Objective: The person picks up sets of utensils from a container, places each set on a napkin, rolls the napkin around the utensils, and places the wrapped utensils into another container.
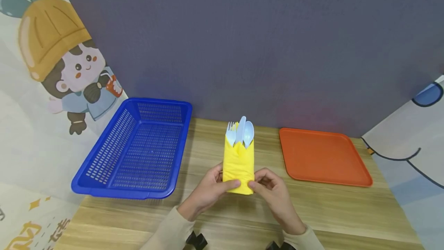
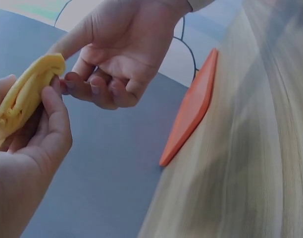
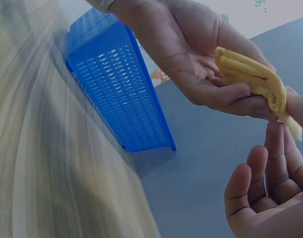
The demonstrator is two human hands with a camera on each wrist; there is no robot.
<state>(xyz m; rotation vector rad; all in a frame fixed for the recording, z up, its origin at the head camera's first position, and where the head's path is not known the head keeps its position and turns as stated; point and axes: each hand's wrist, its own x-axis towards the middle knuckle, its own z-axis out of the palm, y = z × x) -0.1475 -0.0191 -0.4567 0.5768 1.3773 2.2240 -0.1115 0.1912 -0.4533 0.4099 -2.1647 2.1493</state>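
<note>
A folded yellow napkin (image 1: 238,165) stands held above the table between both hands, its cutlery end pointing away from me. From its pocket stick a light blue plastic fork (image 1: 230,132), a knife (image 1: 240,130) and a spoon (image 1: 248,133); their handles are hidden in the cloth. My left hand (image 1: 211,188) grips the napkin's lower left side, thumb across the front and fingers behind. At the lower right edge, my right hand (image 1: 274,194) pinches it between thumb and fingers. Both wrist views show the napkin's folded bottom end (image 2: 30,89) from below.
A blue perforated plastic basket (image 1: 132,193) stands on the left of the wooden table (image 1: 215,223). An orange tray (image 1: 324,159) lies flat on the right. Behind the table rises a dark grey panel (image 1: 243,49), and a printed cloth (image 1: 34,138) hangs at the left.
</note>
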